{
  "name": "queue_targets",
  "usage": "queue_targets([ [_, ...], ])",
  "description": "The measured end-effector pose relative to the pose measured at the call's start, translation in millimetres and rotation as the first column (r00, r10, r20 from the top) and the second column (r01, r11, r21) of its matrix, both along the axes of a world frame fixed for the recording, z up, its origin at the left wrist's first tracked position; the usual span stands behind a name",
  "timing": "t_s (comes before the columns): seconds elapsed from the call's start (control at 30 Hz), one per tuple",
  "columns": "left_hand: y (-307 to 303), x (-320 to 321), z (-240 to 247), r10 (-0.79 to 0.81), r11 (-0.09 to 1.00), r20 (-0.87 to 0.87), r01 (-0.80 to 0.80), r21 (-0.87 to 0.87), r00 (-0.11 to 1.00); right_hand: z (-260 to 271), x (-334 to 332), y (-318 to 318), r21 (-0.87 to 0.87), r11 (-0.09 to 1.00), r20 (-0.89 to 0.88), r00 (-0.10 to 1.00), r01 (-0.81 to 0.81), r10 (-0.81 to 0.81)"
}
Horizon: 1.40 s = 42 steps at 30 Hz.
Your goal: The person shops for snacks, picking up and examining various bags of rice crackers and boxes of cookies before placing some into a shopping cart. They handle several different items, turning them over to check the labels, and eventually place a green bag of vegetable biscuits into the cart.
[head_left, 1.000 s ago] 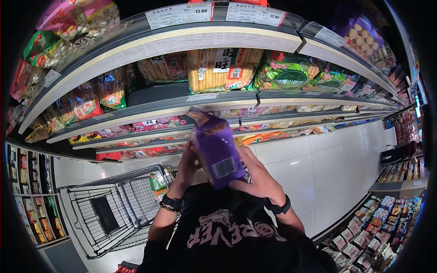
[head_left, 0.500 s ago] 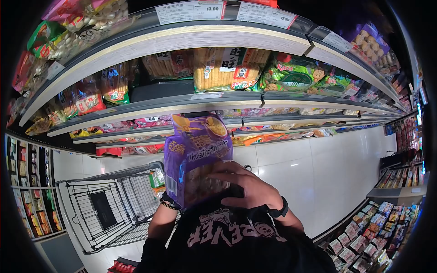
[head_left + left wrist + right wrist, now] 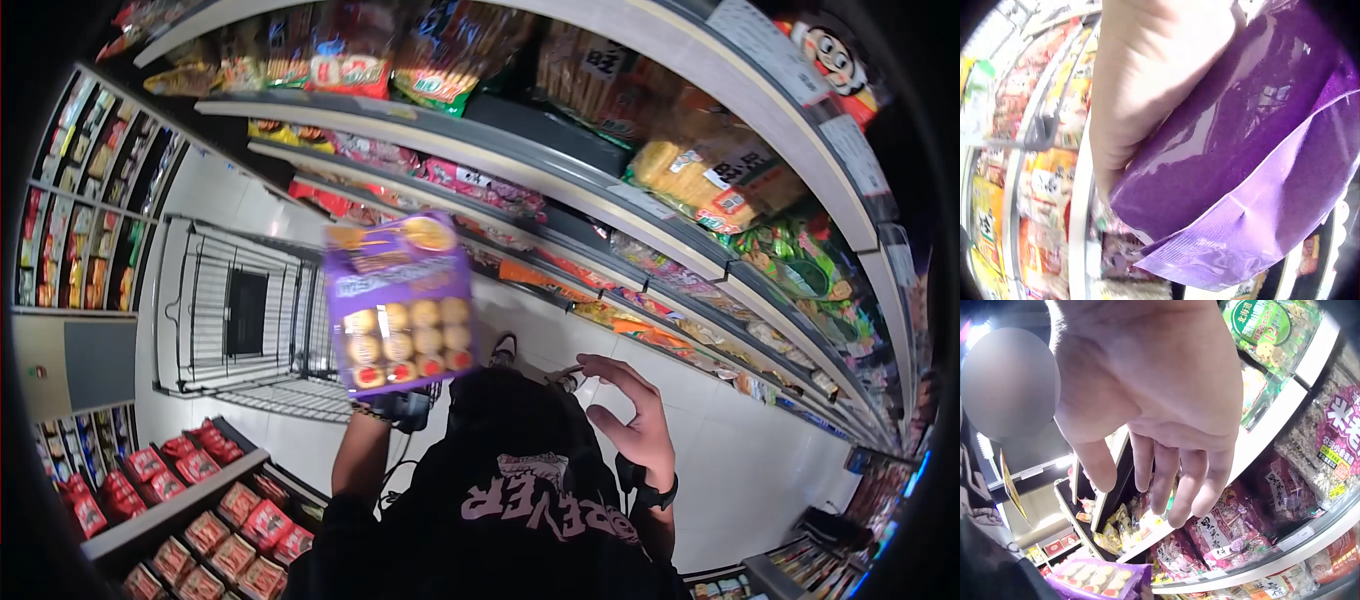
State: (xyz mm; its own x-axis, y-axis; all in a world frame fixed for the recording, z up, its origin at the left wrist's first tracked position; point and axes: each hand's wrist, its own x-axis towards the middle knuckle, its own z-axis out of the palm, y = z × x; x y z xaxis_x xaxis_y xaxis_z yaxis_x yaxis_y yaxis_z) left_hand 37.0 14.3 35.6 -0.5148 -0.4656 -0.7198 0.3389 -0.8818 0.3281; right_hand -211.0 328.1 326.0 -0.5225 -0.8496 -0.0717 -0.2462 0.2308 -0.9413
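My left hand grips a purple bag of round cookies by its side, the fingers curled over the edge. In the head view the bag covers most of that hand, and its printed front with rows of cookies faces up toward me. The bag overlaps the near end of a shopping cart. Off to the right, my right hand is held apart from the bag with nothing in it. Its fingers hang loosely bent before the shelves in the right wrist view, where the cookie bag appears low down.
Shelves of bagged snacks run diagonally across the top and right. A low display of red packets stands at lower left, and another stocked rack is at far left. Tiled floor shows between them.
The cookie bag has turned from its plain purple side to its printed front and moved left toward the cart. My right hand has let go of it. The head view has swung left.
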Motion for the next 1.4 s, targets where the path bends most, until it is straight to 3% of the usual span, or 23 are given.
queue_targets([
  [0.07, -17.5, 51.1, -16.1, 0.131, 0.991, 0.086, -0.13, -0.023, 0.988, -5.2, -0.6, -2.6, 0.021, 0.998, 0.112, 0.992, 0.056, -0.058],
  [0.23, -38.1, 159.7, -32.6, 0.364, 0.931, 0.239, -0.353, -0.092, 0.9, -7.3, -2.0, -15.9, 0.086, 0.996, 0.084, 0.996, 0.023, -0.031],
  [0.43, -36.5, 211.2, -41.4, 0.473, 0.88, 0.309, -0.463, -0.11, 0.825, -8.8, 1.2, -26.4, 0.144, 0.989, 0.019, 0.999, -0.036, 0.033],
  [0.7, -39.6, 217.4, -58.0, 0.52, 0.851, 0.303, -0.516, -0.1, 0.799, -8.3, 0.0, -27.6, 0.162, 0.986, -0.001, 0.999, -0.049, 0.049],
  [1.03, -66.5, 187.4, -60.0, 0.611, 0.79, 0.137, -0.593, -0.155, 0.779, -2.0, -3.7, -26.3, 0.197, 0.977, -0.06, 0.994, -0.081, 0.095],
  [1.23, -66.8, 168.5, -66.7, 0.636, 0.771, 0.132, -0.632, -0.071, 0.761, -3.3, -2.4, -21.3, 0.219, 0.975, -0.054, 0.997, -0.047, 0.06],
  [1.3, -61.7, 164.1, -76.1, 0.598, 0.776, 0.274, -0.63, 0.038, 0.753, -6.2, -1.9, -18.0, 0.212, 0.976, -0.059, 0.997, -0.042, 0.056],
  [1.4, -48.3, 174.7, -132.3, 0.227, 0.973, 0.394, -0.195, -0.121, 0.891, -6.7, -1.3, -16.6, 0.227, 0.973, -0.055, 0.996, -0.052, 0.066],
])
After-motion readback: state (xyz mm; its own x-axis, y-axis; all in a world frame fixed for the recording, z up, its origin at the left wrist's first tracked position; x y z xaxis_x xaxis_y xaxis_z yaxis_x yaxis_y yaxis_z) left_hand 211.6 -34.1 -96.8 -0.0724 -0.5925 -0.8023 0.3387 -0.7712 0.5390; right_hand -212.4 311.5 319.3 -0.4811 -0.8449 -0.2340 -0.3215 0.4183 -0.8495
